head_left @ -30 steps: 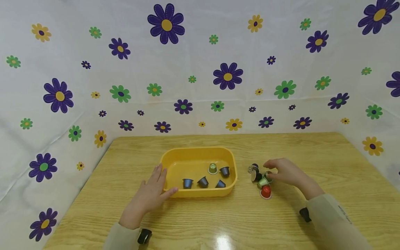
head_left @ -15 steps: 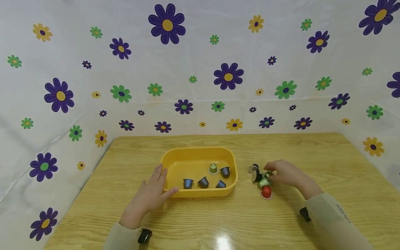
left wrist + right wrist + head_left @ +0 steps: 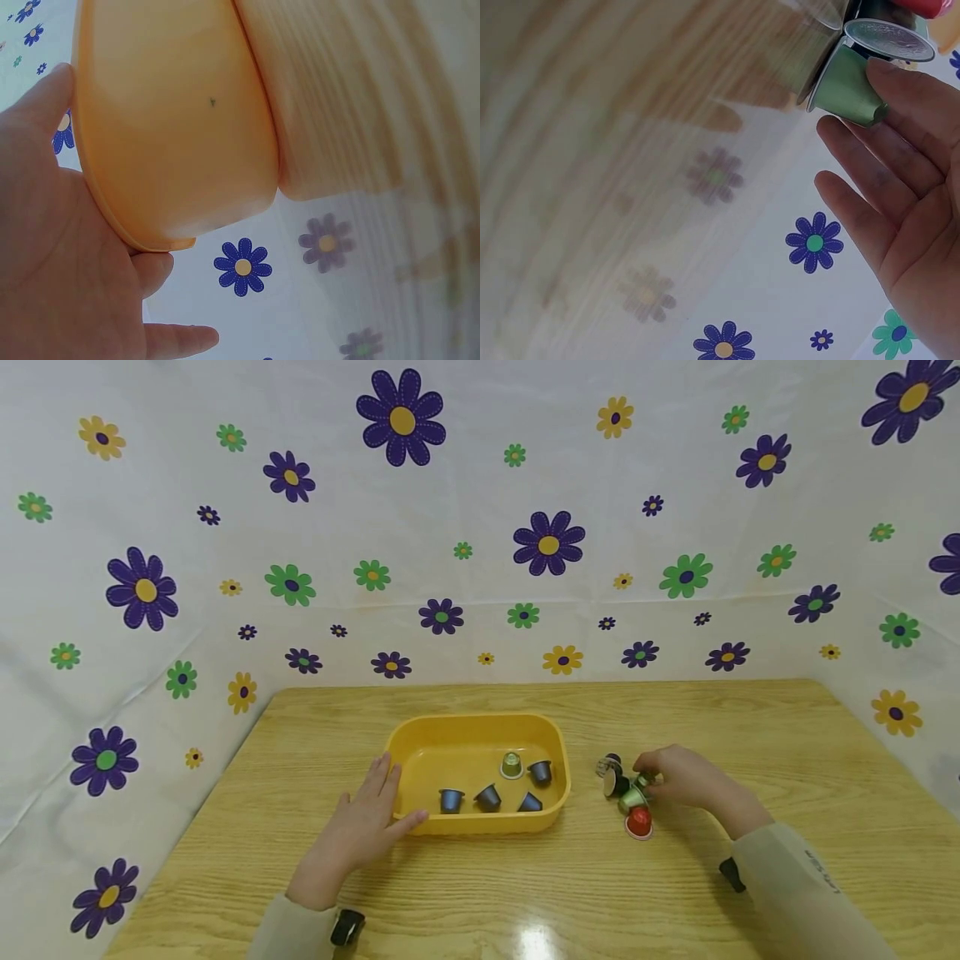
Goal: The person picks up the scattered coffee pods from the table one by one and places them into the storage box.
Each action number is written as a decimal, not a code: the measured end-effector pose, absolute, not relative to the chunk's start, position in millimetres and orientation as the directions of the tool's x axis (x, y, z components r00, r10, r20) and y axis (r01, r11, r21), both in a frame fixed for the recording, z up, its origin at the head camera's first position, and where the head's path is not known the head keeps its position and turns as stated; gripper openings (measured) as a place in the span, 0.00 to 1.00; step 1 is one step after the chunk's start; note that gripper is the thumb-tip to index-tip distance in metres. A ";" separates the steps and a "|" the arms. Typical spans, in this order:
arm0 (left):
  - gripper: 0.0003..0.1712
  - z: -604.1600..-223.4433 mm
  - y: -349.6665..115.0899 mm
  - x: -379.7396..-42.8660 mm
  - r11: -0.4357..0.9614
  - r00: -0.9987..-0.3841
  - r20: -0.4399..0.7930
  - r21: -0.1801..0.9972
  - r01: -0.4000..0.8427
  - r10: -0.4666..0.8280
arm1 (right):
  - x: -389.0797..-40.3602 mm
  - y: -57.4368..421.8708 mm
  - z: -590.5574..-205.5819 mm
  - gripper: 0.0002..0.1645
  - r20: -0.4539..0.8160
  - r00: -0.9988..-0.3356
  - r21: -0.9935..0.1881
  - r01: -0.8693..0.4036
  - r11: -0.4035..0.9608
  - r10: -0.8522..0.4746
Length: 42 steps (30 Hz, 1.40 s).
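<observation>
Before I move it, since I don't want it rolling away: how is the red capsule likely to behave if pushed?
The red capsule seems to sit on its wide pale rim, so it would probably slide before it rolls. Its smooth, shiny shell may be slippery. A push could also shift the light green capsule beside it.

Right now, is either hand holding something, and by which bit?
The right hand pinches a green capsule by its sides, near the narrow end. The left hand only rests against the yellow tray, at its rim.
</observation>
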<state>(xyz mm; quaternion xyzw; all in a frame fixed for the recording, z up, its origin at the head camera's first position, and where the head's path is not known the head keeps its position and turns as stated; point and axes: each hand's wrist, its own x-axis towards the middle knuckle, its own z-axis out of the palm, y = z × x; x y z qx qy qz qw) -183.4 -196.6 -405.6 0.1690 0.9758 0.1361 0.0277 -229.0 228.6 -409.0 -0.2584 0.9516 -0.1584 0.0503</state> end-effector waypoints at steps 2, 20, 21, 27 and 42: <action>0.52 -405.6 -196.6 -183.2 0.906 -0.941 -0.008 0.273 0.322 0.337 | -228.6 228.7 -408.7 0.13 -0.013 -0.860 -0.326 -0.478 0.816 -0.509; 0.52 -405.9 -196.3 -183.6 0.907 -0.942 -0.009 0.273 0.320 0.335 | -226.3 235.1 -400.6 0.16 0.093 -0.871 -0.393 -0.478 0.786 -0.483; 0.52 -406.0 -196.4 -183.7 0.907 -0.942 -0.009 0.275 0.319 0.335 | -225.8 235.5 -399.1 0.17 0.106 -0.871 -0.403 -0.479 0.780 -0.480; 0.52 -404.7 -196.4 -182.8 0.902 -0.941 -0.003 0.285 0.324 0.339 | -221.5 237.5 -391.5 0.17 0.214 -0.865 -0.448 -0.499 0.742 -0.453; 0.52 -404.0 -196.0 -183.4 0.902 -0.940 0.000 0.281 0.328 0.342 | -212.0 236.1 -384.2 0.19 0.259 -0.914 -0.649 -0.404 0.644 -0.312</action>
